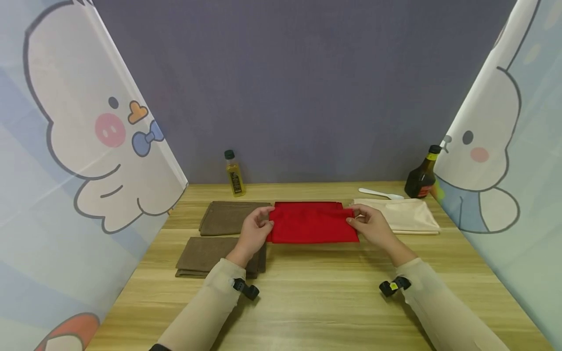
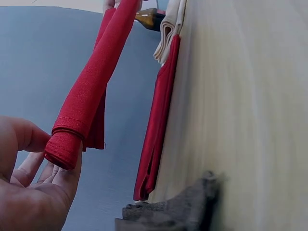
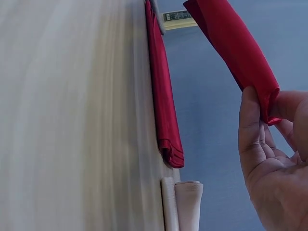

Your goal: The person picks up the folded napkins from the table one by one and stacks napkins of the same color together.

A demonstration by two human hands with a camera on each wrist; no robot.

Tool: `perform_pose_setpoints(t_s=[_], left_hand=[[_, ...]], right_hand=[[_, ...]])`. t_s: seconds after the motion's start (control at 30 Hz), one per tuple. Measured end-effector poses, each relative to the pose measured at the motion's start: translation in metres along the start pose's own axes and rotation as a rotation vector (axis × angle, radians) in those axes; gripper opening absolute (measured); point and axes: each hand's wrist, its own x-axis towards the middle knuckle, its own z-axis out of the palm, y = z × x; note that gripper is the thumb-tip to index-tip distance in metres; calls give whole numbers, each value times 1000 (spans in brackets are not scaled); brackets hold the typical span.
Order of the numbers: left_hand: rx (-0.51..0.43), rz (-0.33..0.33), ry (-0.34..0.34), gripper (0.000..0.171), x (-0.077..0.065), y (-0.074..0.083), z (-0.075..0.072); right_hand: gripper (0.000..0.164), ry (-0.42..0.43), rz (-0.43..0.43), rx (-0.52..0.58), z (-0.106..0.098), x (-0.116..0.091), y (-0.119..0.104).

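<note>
A folded red cloth (image 1: 313, 227) is held up off the table by both hands, stretched level between them. My left hand (image 1: 254, 231) pinches its left end between thumb and fingers; in the left wrist view that end of the cloth (image 2: 67, 139) looks rolled over. The right end is pinched by my right hand (image 1: 372, 226), and a loose flap hangs below the fold in the left wrist view. Behind and under it, a second folded red cloth (image 3: 163, 103) lies flat on the table, partly hidden in the head view.
Two folded brown cloths (image 1: 232, 218) lie at the left, the nearer one partly under my left wrist. At right is a folded cream cloth (image 1: 406, 214), with a white spoon (image 1: 379, 193) behind it. An oil bottle (image 1: 234, 176) and a dark sauce bottle (image 1: 421, 176) stand at the back.
</note>
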Motion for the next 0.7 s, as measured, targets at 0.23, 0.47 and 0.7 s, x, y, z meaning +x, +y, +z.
perform_pose_setpoints(t_s=[0.23, 0.47, 0.7], left_hand=[[-22, 17, 15, 42, 6, 6, -1], [-15, 9, 55, 39, 14, 7, -1], [-2, -20, 74, 39, 22, 5, -1]], right_hand=[[38, 11, 5, 27, 0, 9, -3], [40, 33, 28, 60, 0, 16, -7], [38, 51, 54, 53, 2, 25, -7]])
